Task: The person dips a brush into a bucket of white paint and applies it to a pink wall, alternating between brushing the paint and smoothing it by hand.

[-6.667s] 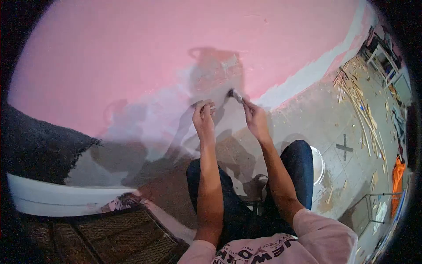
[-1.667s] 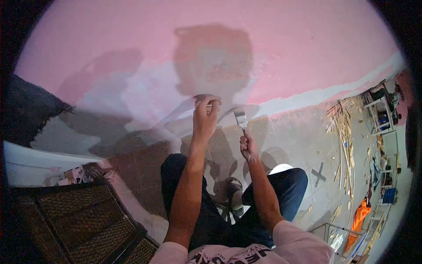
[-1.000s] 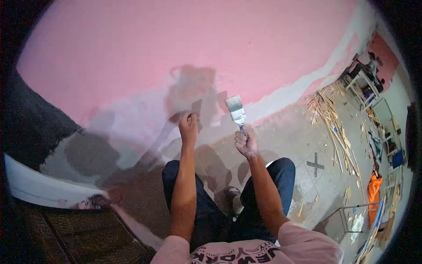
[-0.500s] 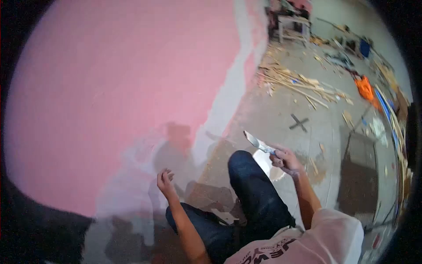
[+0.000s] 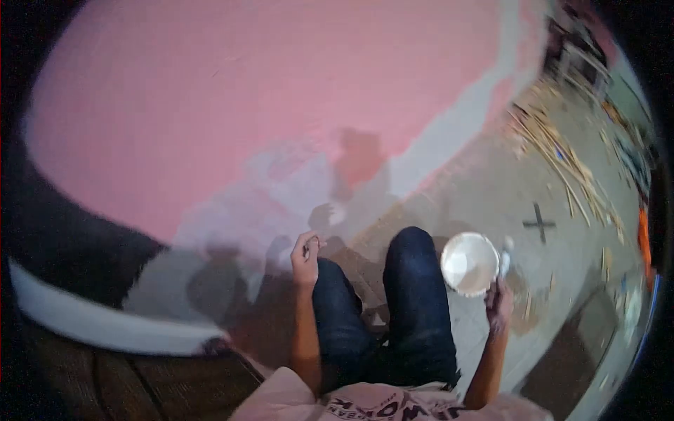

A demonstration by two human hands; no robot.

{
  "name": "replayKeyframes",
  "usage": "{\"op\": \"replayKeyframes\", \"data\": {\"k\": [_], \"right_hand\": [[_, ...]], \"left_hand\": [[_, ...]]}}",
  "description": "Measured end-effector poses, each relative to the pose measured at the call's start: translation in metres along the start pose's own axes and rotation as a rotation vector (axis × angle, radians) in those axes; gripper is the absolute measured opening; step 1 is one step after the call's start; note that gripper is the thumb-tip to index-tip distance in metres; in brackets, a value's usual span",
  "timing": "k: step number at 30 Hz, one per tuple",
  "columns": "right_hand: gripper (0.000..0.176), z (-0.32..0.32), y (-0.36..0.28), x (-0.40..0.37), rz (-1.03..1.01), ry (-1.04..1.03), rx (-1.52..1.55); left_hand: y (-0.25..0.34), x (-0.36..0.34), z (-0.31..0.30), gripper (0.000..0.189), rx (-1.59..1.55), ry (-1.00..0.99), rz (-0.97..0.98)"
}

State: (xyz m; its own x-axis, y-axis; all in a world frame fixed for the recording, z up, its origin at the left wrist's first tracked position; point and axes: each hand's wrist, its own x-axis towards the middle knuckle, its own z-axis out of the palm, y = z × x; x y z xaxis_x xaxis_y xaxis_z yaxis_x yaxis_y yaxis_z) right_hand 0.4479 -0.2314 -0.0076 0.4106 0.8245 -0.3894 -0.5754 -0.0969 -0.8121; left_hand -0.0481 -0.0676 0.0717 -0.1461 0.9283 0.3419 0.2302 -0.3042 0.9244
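My right hand (image 5: 498,302) is closed around the handle of a paintbrush (image 5: 506,256), whose white-coated end points away from me; blur hides its finer detail. Just left of the brush, a round white bucket (image 5: 471,265) stands on the floor beside my right knee, with white material inside. My left hand (image 5: 306,254) is raised above my left knee, fingers loosely bent and nothing visible in them. In front of me the pink wall (image 5: 232,91) carries a white band (image 5: 449,126) along its lower edge and a pale patch near my left hand.
Thin wooden strips (image 5: 562,158) lie scattered on the floor at the right. A dark taped cross (image 5: 539,223) marks the floor beyond the bucket. A white stand (image 5: 584,70) is at the far right. At lower left are a curved white edge (image 5: 112,333) and dark boards.
My view has turned left and down. My right hand has lowered with the paintbrush to the bucket's right side, uncovering the bucket. My left hand stays raised near the wall.
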Motion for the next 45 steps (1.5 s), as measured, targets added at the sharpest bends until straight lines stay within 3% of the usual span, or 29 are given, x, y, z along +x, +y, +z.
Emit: {"op": "replayKeyframes", "data": {"k": [1,3,4,7,8,9,11,14,15,17,19,21,23,24,26,29,32,35,38,39,41,44,45], "right_hand": [[0.016,-0.016,0.018,0.019,0.099,0.044,0.122],[0.014,-0.036,0.056,0.044,0.109,0.246,0.275],[0.02,-0.062,0.088,0.072,0.152,0.308,0.473],[0.031,-0.126,0.164,0.108,0.296,0.315,0.731],[0.039,-0.179,0.21,0.133,0.485,0.163,0.873],[0.044,-0.201,0.241,0.145,0.558,0.135,0.868],[0.034,-0.198,0.252,0.148,0.858,0.156,0.888],[0.053,-0.179,0.285,0.166,0.511,0.772,0.736],[0.055,-0.173,0.287,0.161,0.497,0.737,0.75],[0.062,-0.156,0.283,0.159,0.449,0.674,0.782],[0.07,-0.123,0.263,0.155,0.434,0.668,0.607],[0.067,-0.142,0.285,0.17,0.34,0.582,0.702],[0.049,-0.162,0.314,0.164,0.165,0.264,0.383],[0.04,-0.141,0.289,0.171,0.237,0.354,0.855],[0.035,-0.148,0.302,0.183,0.18,0.322,0.96],[0.042,-0.078,0.246,0.157,0.164,0.57,0.954],[0.048,-0.057,0.227,0.148,0.158,0.605,0.914],[0.053,-0.09,0.279,0.164,0.115,0.382,0.995],[0.053,-0.073,0.265,0.169,0.092,0.492,0.927],[0.053,-0.073,0.266,0.174,0.105,0.464,0.95],[0.054,-0.075,0.275,0.186,0.133,0.408,0.992],[0.056,-0.07,0.27,0.209,0.133,0.512,0.973],[0.058,-0.08,0.28,0.22,0.099,0.415,0.992]], "left_hand": [[0.008,-0.008,-0.016,0.023,0.169,0.026,0.032],[0.011,-0.031,-0.052,0.023,0.299,0.116,-0.036],[0.012,-0.047,-0.071,0.023,0.367,0.15,-0.08],[-0.041,-0.124,-0.13,0.022,0.258,0.364,-0.342],[-0.063,-0.156,-0.148,0.022,0.213,0.434,-0.41],[-0.095,-0.196,-0.166,0.023,0.05,0.627,-0.46],[-0.144,-0.274,-0.188,0.025,-0.16,0.858,-0.479],[-0.18,-0.315,-0.196,0.027,-0.498,1.197,-0.571],[-0.18,-0.319,-0.201,0.027,-0.651,1.328,-0.62],[-0.131,-0.265,-0.192,0.029,-0.383,1.292,-0.662],[-0.123,-0.237,-0.204,0.031,-0.451,1.08,-0.445],[-0.027,-0.162,-0.163,0.038,-0.089,0.908,-0.319],[0.0,-0.132,-0.157,0.039,-0.057,0.883,-0.325],[0.006,-0.113,-0.152,0.04,-0.05,0.855,-0.329],[0.031,-0.096,-0.141,0.042,-0.106,0.779,-0.371],[0.04,-0.092,-0.147,0.043,-0.256,0.714,-0.378],[0.088,-0.067,-0.134,0.042,-0.43,0.798,-0.438],[0.08,-0.102,-0.152,0.046,-0.404,0.869,-0.375],[0.046,-0.142,-0.173,0.053,-0.401,0.783,-0.328],[0.068,-0.14,-0.149,0.06,-0.377,0.784,-0.306],[0.058,-0.151,-0.169,0.064,-0.349,0.702,-0.259],[0.039,-0.181,-0.167,0.069,-0.36,0.629,-0.235],[0.029,-0.197,-0.165,0.07,-0.368,0.62,-0.24]]}}
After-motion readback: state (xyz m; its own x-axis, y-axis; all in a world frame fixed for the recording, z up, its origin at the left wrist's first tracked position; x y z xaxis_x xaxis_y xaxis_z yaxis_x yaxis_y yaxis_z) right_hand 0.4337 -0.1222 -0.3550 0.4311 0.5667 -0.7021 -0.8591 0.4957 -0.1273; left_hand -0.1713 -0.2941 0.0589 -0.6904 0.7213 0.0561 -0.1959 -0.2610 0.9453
